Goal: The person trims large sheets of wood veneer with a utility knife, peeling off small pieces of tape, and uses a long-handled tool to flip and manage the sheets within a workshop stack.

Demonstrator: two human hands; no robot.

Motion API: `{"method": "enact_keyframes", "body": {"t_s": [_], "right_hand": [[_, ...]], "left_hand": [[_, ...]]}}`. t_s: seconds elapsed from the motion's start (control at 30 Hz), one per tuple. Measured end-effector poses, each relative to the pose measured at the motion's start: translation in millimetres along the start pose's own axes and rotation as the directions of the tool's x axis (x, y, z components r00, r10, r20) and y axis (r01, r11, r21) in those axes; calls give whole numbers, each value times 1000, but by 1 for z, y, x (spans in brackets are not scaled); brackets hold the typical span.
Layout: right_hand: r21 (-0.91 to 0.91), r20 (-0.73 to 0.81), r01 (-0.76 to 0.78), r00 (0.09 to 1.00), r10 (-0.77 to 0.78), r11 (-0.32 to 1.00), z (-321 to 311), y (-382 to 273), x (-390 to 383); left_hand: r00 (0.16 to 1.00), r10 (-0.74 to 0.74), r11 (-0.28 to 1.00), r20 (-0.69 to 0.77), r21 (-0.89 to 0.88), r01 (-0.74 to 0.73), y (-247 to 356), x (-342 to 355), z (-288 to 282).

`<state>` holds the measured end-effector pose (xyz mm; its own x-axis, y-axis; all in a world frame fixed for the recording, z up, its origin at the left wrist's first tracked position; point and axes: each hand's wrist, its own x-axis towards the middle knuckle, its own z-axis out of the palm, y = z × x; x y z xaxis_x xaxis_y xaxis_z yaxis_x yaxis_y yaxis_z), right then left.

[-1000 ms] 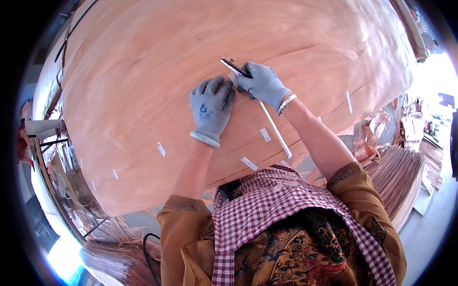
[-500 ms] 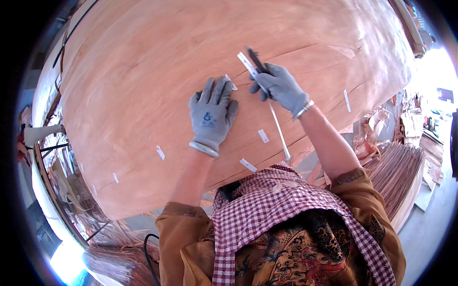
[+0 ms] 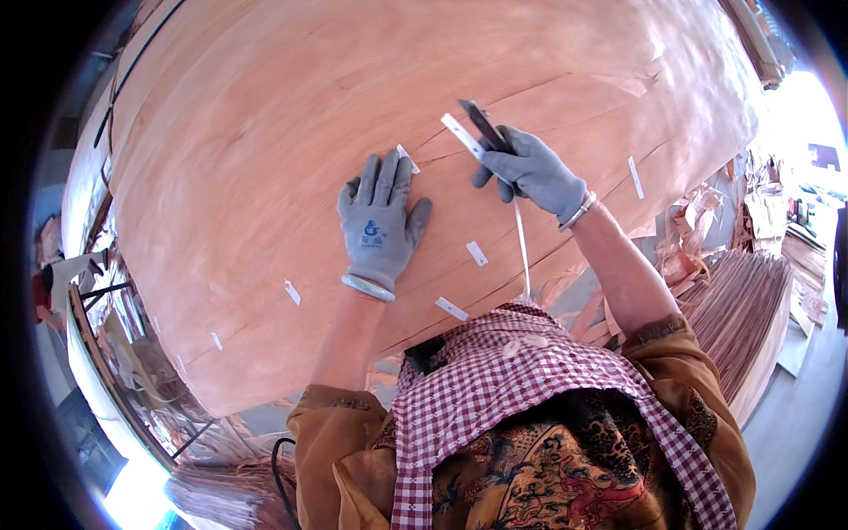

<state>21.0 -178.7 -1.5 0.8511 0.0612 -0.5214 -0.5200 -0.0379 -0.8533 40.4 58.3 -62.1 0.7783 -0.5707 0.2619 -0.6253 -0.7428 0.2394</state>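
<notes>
Head view, observed by me remotely. Left hand [image 3: 378, 223]: gloved, spread flat on the wood sheet [image 3: 256, 185], grasping nothing; fingertips [image 3: 391, 159] beside a small white tape piece [image 3: 405, 156], contact unclear. Right hand [image 3: 541, 175]: I see it closed around a dark tool [image 3: 480, 121] and a white tape strip [image 3: 461, 134], over the same wood sheet; the strip's tail runs down toward the checked apron [image 3: 503, 358].

left hand [image 3: 378, 216]: palm down, flat | right hand [image 3: 539, 172]: curled | forearms [image 3: 625, 269]: extended forward
</notes>
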Motion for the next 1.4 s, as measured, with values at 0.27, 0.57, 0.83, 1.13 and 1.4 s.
{"method": "enact_keyframes", "body": {"t_s": [0.27,0.57,0.83,1.13,1.4], "right_hand": [[-56,32,-76,996,78,996,36,-1,33],[-87,-2,-83,997,83,993,42,2,37],[-57,-2,-81,997,81,995,40,3,37],[-89,-3,-59,998,59,994,40,6,40],[-153,-58,-46,998,38,987,45,6,41]], "left_hand": [[1000,-11,1000,-27,-23,10,1,3,0],[962,-242,963,-129,-154,222,-1,16,13],[955,-138,977,-263,-192,88,-8,23,20],[942,-310,936,-128,-213,279,-6,27,20],[992,102,995,-70,1,-102,-4,20,16]]}}
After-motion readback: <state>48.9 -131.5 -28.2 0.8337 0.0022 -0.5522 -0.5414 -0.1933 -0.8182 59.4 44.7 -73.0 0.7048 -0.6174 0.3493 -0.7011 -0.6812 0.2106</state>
